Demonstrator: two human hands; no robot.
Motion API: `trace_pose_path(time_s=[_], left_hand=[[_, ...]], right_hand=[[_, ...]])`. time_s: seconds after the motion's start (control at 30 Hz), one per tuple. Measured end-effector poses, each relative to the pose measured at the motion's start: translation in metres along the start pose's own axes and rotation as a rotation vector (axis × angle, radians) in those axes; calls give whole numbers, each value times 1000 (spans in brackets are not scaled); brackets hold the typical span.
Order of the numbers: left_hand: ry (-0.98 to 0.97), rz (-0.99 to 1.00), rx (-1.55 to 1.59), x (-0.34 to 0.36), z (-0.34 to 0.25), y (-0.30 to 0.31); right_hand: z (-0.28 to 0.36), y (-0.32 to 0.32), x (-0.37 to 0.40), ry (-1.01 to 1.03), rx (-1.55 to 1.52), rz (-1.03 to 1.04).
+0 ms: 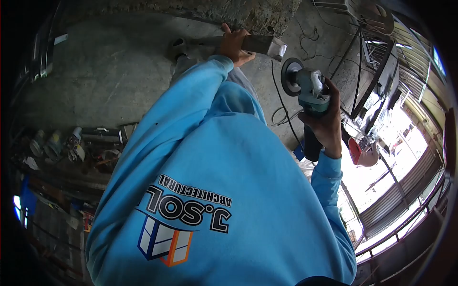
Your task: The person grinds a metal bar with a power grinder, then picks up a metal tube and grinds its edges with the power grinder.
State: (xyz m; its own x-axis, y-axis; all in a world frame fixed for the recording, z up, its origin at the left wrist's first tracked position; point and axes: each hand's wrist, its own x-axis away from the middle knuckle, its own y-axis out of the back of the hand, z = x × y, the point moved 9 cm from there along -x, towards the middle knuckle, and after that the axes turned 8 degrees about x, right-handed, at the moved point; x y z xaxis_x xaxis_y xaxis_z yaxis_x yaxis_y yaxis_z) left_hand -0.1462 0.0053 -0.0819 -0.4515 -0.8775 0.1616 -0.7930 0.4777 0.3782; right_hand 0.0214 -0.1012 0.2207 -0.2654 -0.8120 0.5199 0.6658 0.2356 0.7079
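Observation:
My left hand (234,45) is wrapped over a rectangular metal tube (258,45) near the top middle. The tube's bare, shiny end (276,49) sticks out to the right of the fingers. On the right, my right hand (328,117) grips an angle grinder (312,90) by its body. The grinder's round disc (290,76) faces left, below and right of the tube's end, with a small gap between them. Whether the disc is spinning cannot be told.
A rough, worn surface (257,16) lies at the top edge. Black cables (281,102) trail over the concrete floor (105,71). Cans and clutter (57,143) stand at the left. Metal frames (381,71) and a red and white cap-like object (363,153) are at the right.

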Motion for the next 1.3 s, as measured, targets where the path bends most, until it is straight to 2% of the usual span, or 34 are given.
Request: trace_pose_path(time_s=[0.07,0.23,0.3,0.4,0.63,0.7,0.83,0.9,1.13,1.2,1.3], left_hand=[[-185,-31,8,-2,-16,5],[-172,-59,-25,4,-13,2],[-189,-139,86,10,-12,10],[-211,-209,112,18,-10,14],[-221,-256,125,13,-13,7],[-168,-224,119,7,-9,0],[-137,-259,127,5,-5,-3],[-217,-295,153,8,-18,0],[-226,-322,149,7,-27,-1],[-168,-248,153,6,-23,-8],[-170,-252,140,9,-25,-7]], right_hand=[[-2,4,-6,83,32,-10],[-16,8,-13,169,55,24],[-11,17,-16,244,161,0],[-19,24,-24,271,135,14],[-26,32,-47,267,204,116],[-14,31,-49,370,293,125],[-6,26,-52,358,272,177],[-6,27,-50,337,243,208],[-14,30,-48,289,282,218],[-10,31,-47,305,285,209],[-6,31,-46,328,273,212]])
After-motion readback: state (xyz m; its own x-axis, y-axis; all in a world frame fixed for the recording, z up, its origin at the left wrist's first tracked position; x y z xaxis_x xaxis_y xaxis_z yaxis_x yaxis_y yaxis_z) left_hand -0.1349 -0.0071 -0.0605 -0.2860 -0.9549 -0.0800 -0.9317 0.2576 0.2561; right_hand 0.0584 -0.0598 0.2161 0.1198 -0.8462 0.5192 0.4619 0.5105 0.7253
